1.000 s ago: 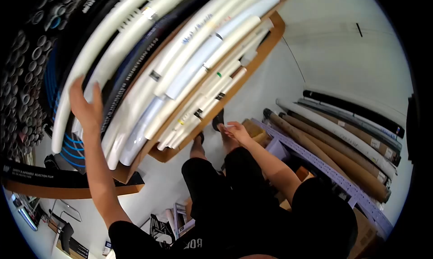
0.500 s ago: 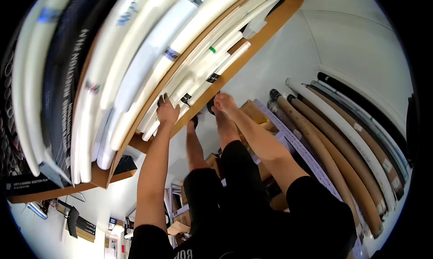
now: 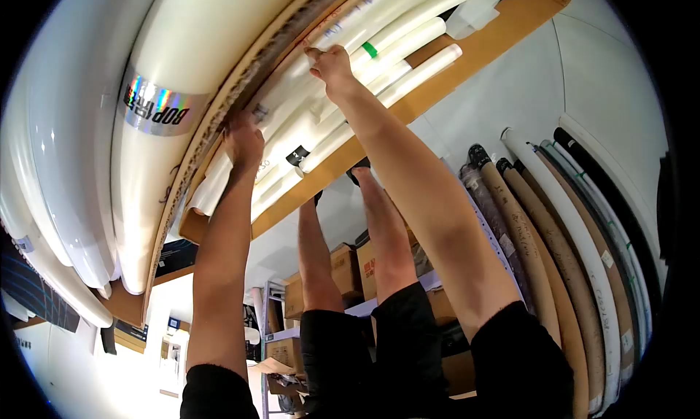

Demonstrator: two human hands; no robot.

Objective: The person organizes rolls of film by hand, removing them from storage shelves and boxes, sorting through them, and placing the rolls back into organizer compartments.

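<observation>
My left hand (image 3: 244, 138) reaches in beside the cardboard divider, its fingers curled over a white film roll (image 3: 213, 182) in the open cardboard box (image 3: 412, 98). Farther along the same side, my right hand (image 3: 334, 67) has its fingers bent against the white roll, near red and blue handwriting on it. Where the fingertips meet the roll is partly hidden and slightly blurred. Close by lie several thinner white rolls, one with a green band (image 3: 370, 50) and one with a black label (image 3: 297, 155).
Thick white rolls, one with a shiny silver label (image 3: 157, 105), fill the space left of the divider (image 3: 211, 120). Brown, white and black rolls (image 3: 561, 251) lean at the right. Cardboard boxes (image 3: 343, 269) sit on a purple-grey shelf below, near my legs.
My right hand has moved from outside the box up onto the rolls inside. My left hand has shifted left toward the divider. The view has come closer to the rolls.
</observation>
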